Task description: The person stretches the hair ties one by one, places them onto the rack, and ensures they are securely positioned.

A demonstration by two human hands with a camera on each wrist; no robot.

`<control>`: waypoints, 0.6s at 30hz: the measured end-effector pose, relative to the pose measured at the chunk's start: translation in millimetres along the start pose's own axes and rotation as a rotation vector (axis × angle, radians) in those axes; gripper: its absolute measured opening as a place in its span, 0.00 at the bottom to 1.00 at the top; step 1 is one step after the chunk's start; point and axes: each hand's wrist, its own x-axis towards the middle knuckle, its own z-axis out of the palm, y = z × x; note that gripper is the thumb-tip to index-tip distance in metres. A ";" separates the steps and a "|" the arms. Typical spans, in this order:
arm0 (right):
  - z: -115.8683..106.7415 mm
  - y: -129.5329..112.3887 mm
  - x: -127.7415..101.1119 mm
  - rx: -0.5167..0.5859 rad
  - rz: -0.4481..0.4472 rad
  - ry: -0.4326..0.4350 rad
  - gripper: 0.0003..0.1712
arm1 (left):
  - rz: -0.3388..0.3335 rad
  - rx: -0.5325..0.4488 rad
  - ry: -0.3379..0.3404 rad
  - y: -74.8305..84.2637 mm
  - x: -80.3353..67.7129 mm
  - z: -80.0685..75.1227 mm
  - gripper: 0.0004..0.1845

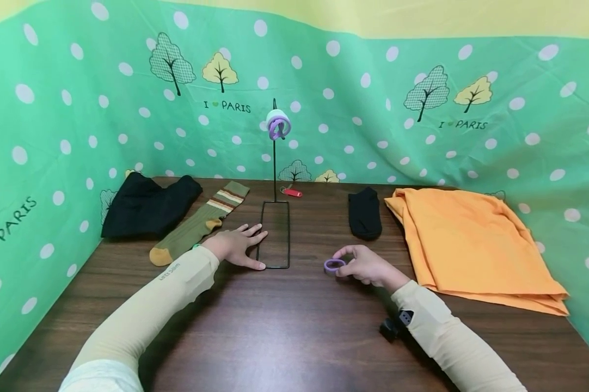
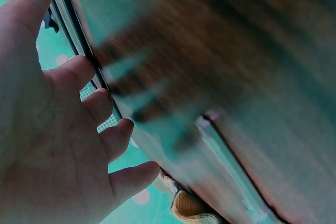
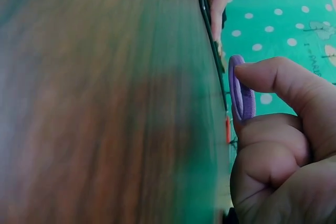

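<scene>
My right hand pinches the purple hair tie by its rim; it looks light and stretchy. My left hand lies flat, steadying the wire stand.

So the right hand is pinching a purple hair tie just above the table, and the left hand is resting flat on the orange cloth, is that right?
Not quite. The left hand rests flat on the table at the black wire stand's base, beside the olive striped sock, as the head view shows. The orange cloth lies far right, untouched. The right hand does pinch the purple hair tie.
</scene>
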 end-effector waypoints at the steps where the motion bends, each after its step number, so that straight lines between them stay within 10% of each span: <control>1: 1.0 -2.0 0.2 -0.004 -0.008 0.003 0.24 | -0.002 0.001 0.000 0.0 0.0 0.0 0.52; 18: 8.2 -38.3 5.6 -0.039 -0.114 -0.011 0.23 | -0.017 0.000 -0.008 2.7 1.1 0.1 0.52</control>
